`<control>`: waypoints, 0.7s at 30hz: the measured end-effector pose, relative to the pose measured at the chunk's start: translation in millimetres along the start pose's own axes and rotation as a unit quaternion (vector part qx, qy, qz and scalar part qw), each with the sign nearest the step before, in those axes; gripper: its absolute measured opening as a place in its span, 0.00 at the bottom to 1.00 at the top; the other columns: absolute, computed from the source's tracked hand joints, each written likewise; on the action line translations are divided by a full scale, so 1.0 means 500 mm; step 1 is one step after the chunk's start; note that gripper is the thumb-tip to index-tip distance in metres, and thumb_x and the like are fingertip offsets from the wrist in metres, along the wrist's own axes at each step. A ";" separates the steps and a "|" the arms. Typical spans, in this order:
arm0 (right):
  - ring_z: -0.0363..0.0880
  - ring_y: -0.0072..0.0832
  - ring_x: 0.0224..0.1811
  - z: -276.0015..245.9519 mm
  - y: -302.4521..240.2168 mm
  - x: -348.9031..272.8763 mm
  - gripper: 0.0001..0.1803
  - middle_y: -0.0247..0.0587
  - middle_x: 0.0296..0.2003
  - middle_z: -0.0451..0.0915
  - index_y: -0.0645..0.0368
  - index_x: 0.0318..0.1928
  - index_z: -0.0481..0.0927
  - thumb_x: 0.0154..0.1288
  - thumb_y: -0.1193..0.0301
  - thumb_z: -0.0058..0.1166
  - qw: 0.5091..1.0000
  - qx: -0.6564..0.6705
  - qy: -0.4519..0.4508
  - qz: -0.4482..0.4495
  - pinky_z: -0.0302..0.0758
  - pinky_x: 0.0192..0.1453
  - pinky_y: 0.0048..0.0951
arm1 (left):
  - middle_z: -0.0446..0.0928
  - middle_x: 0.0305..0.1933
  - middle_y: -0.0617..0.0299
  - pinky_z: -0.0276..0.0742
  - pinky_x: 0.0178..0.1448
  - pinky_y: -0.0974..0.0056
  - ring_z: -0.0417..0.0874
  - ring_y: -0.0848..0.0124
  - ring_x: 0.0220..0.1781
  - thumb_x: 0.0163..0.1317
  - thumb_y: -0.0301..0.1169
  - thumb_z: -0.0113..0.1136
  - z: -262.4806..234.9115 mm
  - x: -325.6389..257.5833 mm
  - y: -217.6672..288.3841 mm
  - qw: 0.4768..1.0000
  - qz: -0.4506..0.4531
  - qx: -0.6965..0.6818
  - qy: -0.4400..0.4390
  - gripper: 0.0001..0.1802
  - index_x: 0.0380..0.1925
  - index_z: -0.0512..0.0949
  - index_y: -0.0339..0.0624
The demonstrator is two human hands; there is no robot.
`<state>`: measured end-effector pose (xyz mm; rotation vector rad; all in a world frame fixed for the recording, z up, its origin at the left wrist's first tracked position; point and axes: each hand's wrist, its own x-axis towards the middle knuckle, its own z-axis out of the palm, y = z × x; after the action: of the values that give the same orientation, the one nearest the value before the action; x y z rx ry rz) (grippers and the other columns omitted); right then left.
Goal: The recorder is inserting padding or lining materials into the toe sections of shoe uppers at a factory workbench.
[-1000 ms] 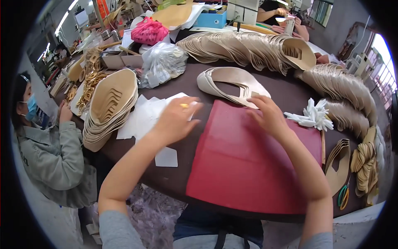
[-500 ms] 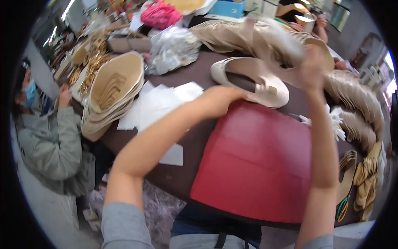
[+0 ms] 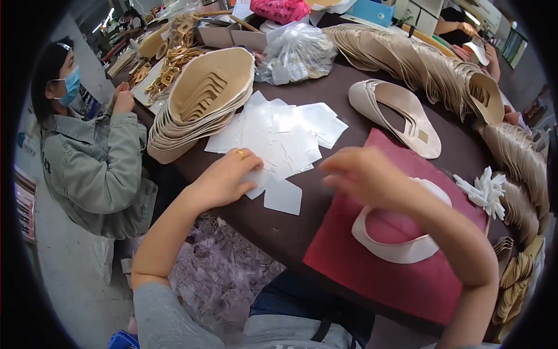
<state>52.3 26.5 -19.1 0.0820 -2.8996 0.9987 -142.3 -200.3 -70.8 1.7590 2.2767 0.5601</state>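
Observation:
At the near edge of a pile of thin white cut pieces (image 3: 273, 134), my left hand (image 3: 224, 179) has its fingers and thumb closed around the edge of a small white piece (image 3: 256, 185). My right hand (image 3: 375, 177) is above the left part of a red mat (image 3: 343, 238), its fingers smeared by motion. Below that hand and forearm lies a pale, ring-shaped shoe upper (image 3: 401, 255), partly hidden by the forearm. A second pale shoe upper (image 3: 427, 131) with a small tan patch rests at the mat's far edge.
Nested tan shoe uppers (image 3: 192, 125) stand left of the white pieces. A clear plastic bag (image 3: 299, 55) lies behind them. Long rows of uppers (image 3: 401, 55) curve along the back and right, near a bunch of white strips (image 3: 485, 189). A masked person (image 3: 93, 168) sits at left.
My left hand has left the shoe upper and moved to the white pieces. The pale upper is now on the red mat. My right hand has come down and left. The view has shifted.

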 end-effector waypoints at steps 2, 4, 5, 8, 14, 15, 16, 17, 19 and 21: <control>0.77 0.38 0.29 0.068 -0.039 0.050 0.09 0.45 0.32 0.82 0.65 0.38 0.81 0.57 0.72 0.59 0.990 0.046 -0.071 0.109 0.75 0.37 0.34 | 0.76 0.40 0.59 0.70 0.56 0.62 0.75 0.62 0.48 0.50 0.25 0.64 -0.010 0.020 0.005 0.998 0.012 0.017 -0.055 0.15 0.39 0.76 0.42; 0.79 0.42 0.29 0.137 -0.054 0.086 0.10 0.49 0.31 0.81 0.66 0.35 0.81 0.57 0.71 0.59 0.988 -0.053 -0.067 0.131 0.77 0.37 0.34 | 0.76 0.40 0.59 0.71 0.55 0.62 0.75 0.62 0.47 0.50 0.25 0.63 -0.028 0.036 0.003 0.995 0.000 0.030 -0.098 0.14 0.39 0.76 0.43; 0.79 0.44 0.29 0.150 -0.067 0.097 0.11 0.50 0.31 0.81 0.67 0.34 0.81 0.57 0.70 0.59 0.980 -0.109 -0.073 0.151 0.77 0.38 0.35 | 0.76 0.40 0.59 0.71 0.54 0.62 0.76 0.63 0.46 0.51 0.26 0.63 -0.032 0.041 0.000 0.989 -0.004 0.040 -0.141 0.14 0.39 0.76 0.43; 0.79 0.44 0.31 0.176 -0.073 0.109 0.09 0.50 0.31 0.80 0.66 0.33 0.80 0.57 0.71 0.58 0.980 -0.147 -0.060 0.119 0.77 0.38 0.36 | 0.77 0.42 0.60 0.71 0.54 0.62 0.76 0.63 0.46 0.53 0.26 0.61 -0.035 0.037 -0.006 0.992 -0.012 0.013 -0.128 0.13 0.40 0.77 0.44; 0.73 0.40 0.35 0.201 -0.220 0.061 0.07 0.44 0.33 0.74 0.58 0.34 0.75 0.53 0.73 0.54 0.969 -0.237 -0.030 -0.065 0.74 0.39 0.35 | 0.79 0.46 0.61 0.72 0.52 0.65 0.78 0.65 0.45 0.60 0.29 0.55 -0.030 0.013 -0.065 0.984 -0.027 -0.135 -0.111 0.13 0.45 0.80 0.42; 0.72 0.39 0.35 0.197 -0.260 0.022 0.08 0.43 0.34 0.73 0.57 0.35 0.74 0.53 0.74 0.53 0.974 -0.187 -0.033 -0.123 0.73 0.39 0.34 | 0.80 0.47 0.61 0.72 0.52 0.65 0.78 0.65 0.45 0.62 0.29 0.54 -0.034 0.012 -0.066 0.979 -0.028 -0.173 -0.108 0.14 0.46 0.80 0.41; 0.72 0.38 0.36 0.193 -0.296 -0.018 0.08 0.42 0.34 0.71 0.57 0.36 0.72 0.54 0.73 0.53 0.981 -0.144 -0.027 -0.130 0.73 0.40 0.34 | 0.80 0.47 0.61 0.72 0.52 0.65 0.78 0.65 0.45 0.62 0.29 0.54 -0.034 0.008 -0.063 0.979 -0.023 -0.174 -0.107 0.14 0.46 0.80 0.41; 0.71 0.38 0.37 0.174 -0.329 -0.054 0.08 0.42 0.34 0.70 0.58 0.36 0.71 0.55 0.73 0.52 0.985 -0.103 -0.019 -0.136 0.73 0.41 0.33 | 0.80 0.47 0.60 0.72 0.52 0.66 0.78 0.66 0.44 0.63 0.29 0.53 -0.035 -0.002 -0.052 0.977 -0.039 -0.197 -0.068 0.14 0.47 0.79 0.40; 0.74 0.37 0.38 0.111 -0.347 -0.117 0.11 0.43 0.40 0.73 0.60 0.42 0.72 0.57 0.79 0.50 0.996 -0.044 0.002 -0.071 0.73 0.41 0.31 | 0.80 0.48 0.60 0.73 0.51 0.68 0.79 0.67 0.44 0.64 0.29 0.52 -0.027 -0.044 -0.026 0.966 -0.075 -0.247 0.007 0.15 0.49 0.79 0.38; 0.75 0.32 0.39 0.071 -0.319 -0.162 0.14 0.43 0.45 0.75 0.62 0.47 0.72 0.60 0.83 0.48 0.993 0.038 0.099 0.055 0.73 0.41 0.28 | 0.82 0.45 0.57 0.74 0.48 0.71 0.80 0.70 0.41 0.65 0.28 0.51 -0.026 -0.114 0.036 0.954 -0.138 -0.258 0.060 0.15 0.49 0.78 0.34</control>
<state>143.0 -118.8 43.7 -0.1638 -2.7122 1.0677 -116.1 -253.6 -55.0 1.1653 2.1335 1.1039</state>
